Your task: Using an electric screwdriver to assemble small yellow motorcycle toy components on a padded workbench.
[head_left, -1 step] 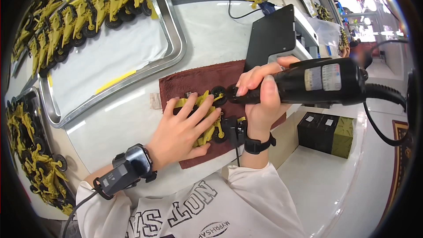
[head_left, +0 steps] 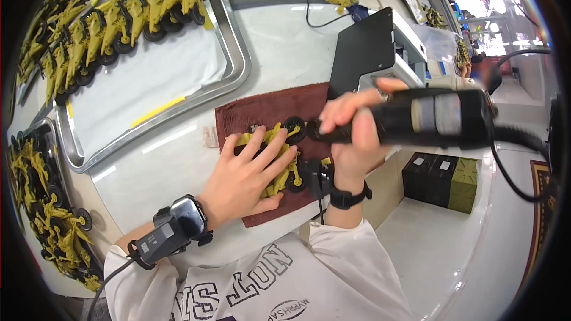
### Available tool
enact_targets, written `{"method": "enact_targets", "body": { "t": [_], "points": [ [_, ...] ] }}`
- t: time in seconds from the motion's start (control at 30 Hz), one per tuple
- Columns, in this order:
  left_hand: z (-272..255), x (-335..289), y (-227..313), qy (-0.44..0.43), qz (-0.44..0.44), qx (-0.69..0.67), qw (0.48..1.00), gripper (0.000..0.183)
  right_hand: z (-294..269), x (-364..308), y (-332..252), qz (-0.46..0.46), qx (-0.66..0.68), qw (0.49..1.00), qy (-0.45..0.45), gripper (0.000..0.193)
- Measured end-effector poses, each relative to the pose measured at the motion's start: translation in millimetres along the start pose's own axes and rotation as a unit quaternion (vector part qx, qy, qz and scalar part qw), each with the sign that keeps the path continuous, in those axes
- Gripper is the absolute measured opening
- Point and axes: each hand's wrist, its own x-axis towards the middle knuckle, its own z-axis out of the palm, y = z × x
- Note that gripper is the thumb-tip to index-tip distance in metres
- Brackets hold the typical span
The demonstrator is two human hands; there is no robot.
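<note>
Right hand [head_left: 357, 148] clenched on the slim front of a black cylindrical corded power tool [head_left: 440, 119], thumb on top, tool level, nose by the toy's wheel. Left hand [head_left: 235, 184] palm-down, fingers splayed, grasping a yellow-and-black wheeled plastic toy [head_left: 289, 169] from above, on the dark red rectangular cloth [head_left: 297, 100]. Silver metal tray [head_left: 241, 53] beyond cloth, to its left; black-and-olive box [head_left: 437, 181] right of cloth.

tool [head_left: 401, 123] plastic; toy vehicle [head_left: 289, 165] matt plastic; cloth [head_left: 291, 100] rough; tray [head_left: 238, 53] shiny metal
</note>
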Motion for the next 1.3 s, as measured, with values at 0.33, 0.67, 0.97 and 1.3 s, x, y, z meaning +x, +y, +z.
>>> {"method": "enact_targets", "body": {
  "t": [0.33, 0.67, 0.97, 1.3],
  "points": [
    [4, -1, 5, 0.105, 0.063, -0.019, 0.992, 0.064, -60, -40, -81, -0.120, 0.049, 0.973, 0.189, 0.046],
    [-94, -139, 46, 0.416, -0.125, -0.036, 0.900, 0.069, -64, -57, -78, -0.045, 0.149, 0.958, 0.239, 0.027],
    [-154, -323, -21, 0.382, -0.625, 0.343, 0.588, 0.064, -61, -55, -50, 0.007, 0.192, 0.969, 0.154, 0.043],
    [-223, -131, -117, 0.249, -0.347, 0.302, 0.852, 0.089, -85, -53, -39, 0.024, 0.120, 0.980, 0.159, 0.046]
  ]
}}
